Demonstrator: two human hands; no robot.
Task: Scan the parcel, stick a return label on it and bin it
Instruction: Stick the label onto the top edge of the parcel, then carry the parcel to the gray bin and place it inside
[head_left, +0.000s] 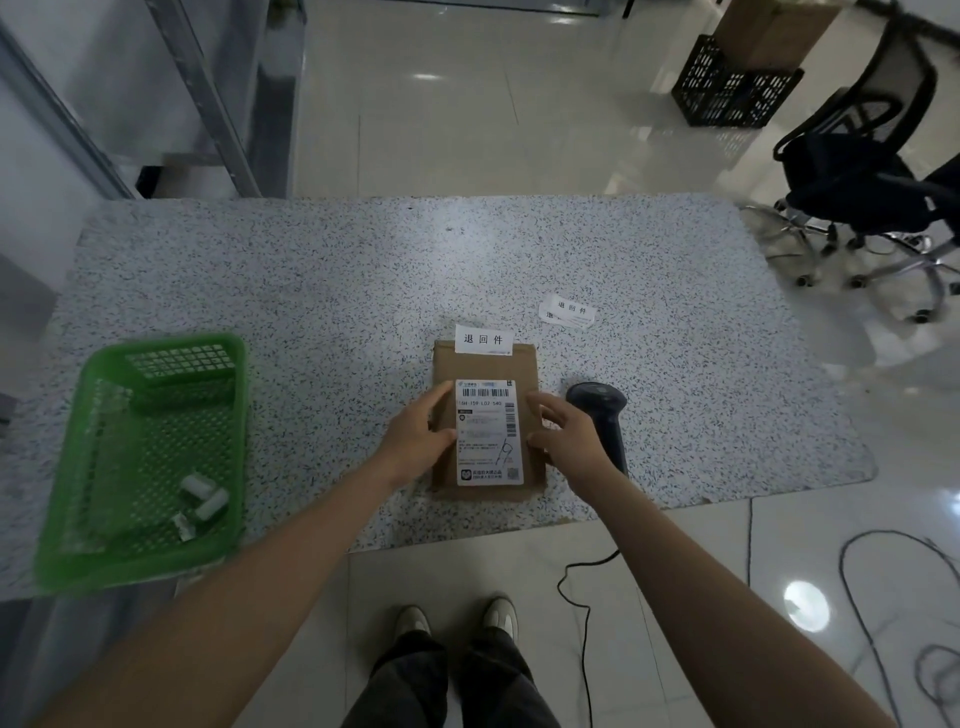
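Observation:
A flat brown cardboard parcel (487, 369) lies near the front edge of the speckled table (363, 270), with a white shipping label (488, 434) on its top face. A white return label (483, 339) overlaps the parcel's far edge. My left hand (415, 439) rests on the parcel's left side, fingers touching it. My right hand (563, 428) hovers at the parcel's right edge with fingers spread. A black handheld scanner (602, 415) lies on the table just right of my right hand, partly hidden by it.
A green plastic basket (156, 462) sits at the table's left front, holding a few small white rolls. A small stack of return labels (568, 310) lies behind the scanner. The scanner cable (582, 603) trails to the floor. An office chair (857, 182) and black crate (732, 88) stand at the far right.

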